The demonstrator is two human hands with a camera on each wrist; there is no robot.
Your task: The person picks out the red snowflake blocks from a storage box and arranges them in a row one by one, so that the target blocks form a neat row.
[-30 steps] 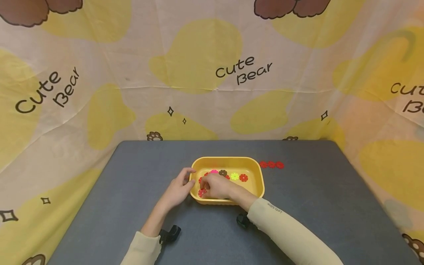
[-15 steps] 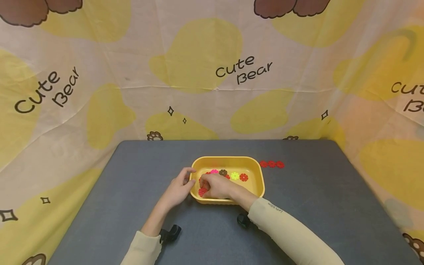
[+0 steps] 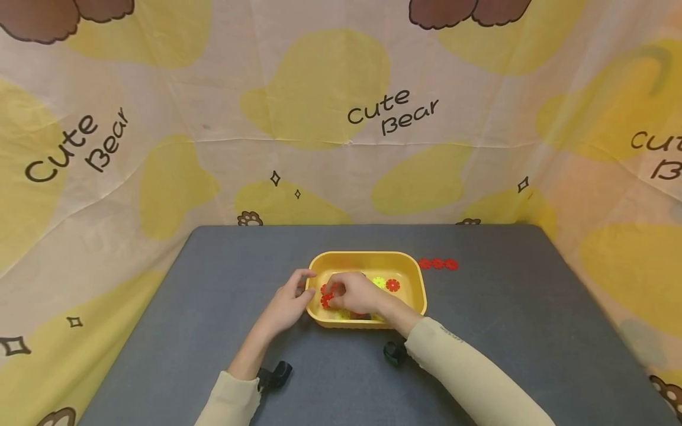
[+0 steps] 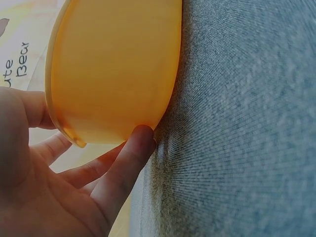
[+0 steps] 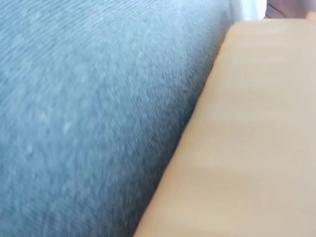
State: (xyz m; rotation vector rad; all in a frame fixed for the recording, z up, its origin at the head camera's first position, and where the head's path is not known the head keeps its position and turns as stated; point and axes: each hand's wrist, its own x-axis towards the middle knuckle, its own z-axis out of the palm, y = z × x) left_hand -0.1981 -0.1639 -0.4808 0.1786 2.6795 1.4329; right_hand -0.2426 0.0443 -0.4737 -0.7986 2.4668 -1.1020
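A yellow plastic basin (image 3: 367, 255) stands on the table. My left hand (image 3: 285, 305) holds its left end, with fingers at the rim and against the outer wall (image 4: 113, 74) in the left wrist view. Inside the basin, my right hand (image 3: 354, 293) is bent over the left part and pinches a red snowflake disc (image 3: 326, 301) between thumb and fingertips. A lime-yellow disc (image 3: 379, 282) and another red disc (image 3: 392, 285) lie to the right of this hand. More discs are partly hidden under it. The right wrist view shows only the basin's outer side (image 5: 247, 128) and cloth.
A row of red discs (image 3: 438, 264) lies on the table just right of the basin's far corner. The grey tabletop (image 3: 506, 331) extends around the basin. A patterned cloth (image 3: 319, 106) hangs behind the table and along its sides.
My right hand has risen slightly and shifted right, and the red disc at its fingertips has moved up with it. Yellow discs show beneath the hand. My left hand stays put.
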